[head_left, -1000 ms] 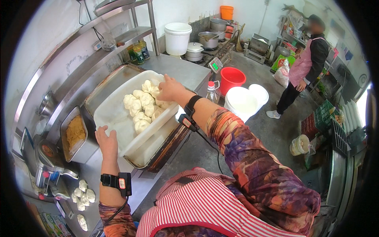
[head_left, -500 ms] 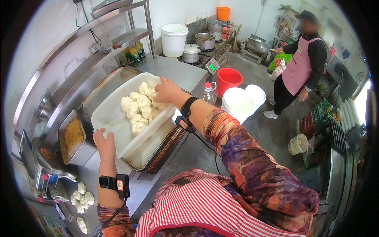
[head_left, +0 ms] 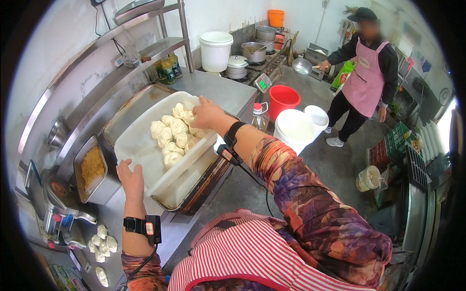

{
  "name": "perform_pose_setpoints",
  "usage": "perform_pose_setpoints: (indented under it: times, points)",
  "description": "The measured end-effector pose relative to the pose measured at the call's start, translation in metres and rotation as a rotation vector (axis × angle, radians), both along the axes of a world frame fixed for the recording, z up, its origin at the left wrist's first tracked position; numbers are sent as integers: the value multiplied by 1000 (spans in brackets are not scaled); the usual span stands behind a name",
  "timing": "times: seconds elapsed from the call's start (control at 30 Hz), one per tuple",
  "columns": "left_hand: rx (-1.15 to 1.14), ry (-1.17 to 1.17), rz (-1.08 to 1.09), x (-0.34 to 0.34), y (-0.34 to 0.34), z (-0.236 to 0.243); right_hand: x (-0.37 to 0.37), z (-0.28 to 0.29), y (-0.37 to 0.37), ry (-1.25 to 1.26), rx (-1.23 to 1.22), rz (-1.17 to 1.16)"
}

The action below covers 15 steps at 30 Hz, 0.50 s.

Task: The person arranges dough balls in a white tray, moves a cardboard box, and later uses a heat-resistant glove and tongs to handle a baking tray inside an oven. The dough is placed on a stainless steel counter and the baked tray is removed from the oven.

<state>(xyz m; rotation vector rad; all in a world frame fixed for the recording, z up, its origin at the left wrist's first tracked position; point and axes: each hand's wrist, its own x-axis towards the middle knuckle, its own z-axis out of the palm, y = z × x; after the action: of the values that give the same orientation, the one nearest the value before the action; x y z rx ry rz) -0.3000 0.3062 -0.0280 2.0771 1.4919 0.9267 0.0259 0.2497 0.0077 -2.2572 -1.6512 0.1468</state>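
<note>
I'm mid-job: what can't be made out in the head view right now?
All in the head view:
Dough pieces beside the right hand: partly covered by it.
Underside of the white tub: hidden by the tub itself.
Inside of the lidded pot: hidden by its lid.
Left sleeve: cut off by the lower edge.

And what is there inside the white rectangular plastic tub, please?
Pale, lumpy dough pieces lie clustered in the tub. The right hand covers part of its right side, so what lies behind it cannot be seen.
</note>
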Motion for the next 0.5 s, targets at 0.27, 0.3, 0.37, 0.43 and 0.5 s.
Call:
perform_pose_setpoints:
  times: [0.27,0.3,0.37,0.43,0.5]
  points:
    - [19,23,11,0,0,-1,1,-1,0,2,12,2]
    - [19,26,12,0,0,-1,1,-2,0,-2,18,0]
    - [-7,27,11,0,0,1,1,-3,1,-6,28,-2]
    - [-13,26,15,1,-1,2,1,-3,1,-12,35,-5]
    - [-10,22,32,1,-2,2,1,-1,-1,1,34,18]
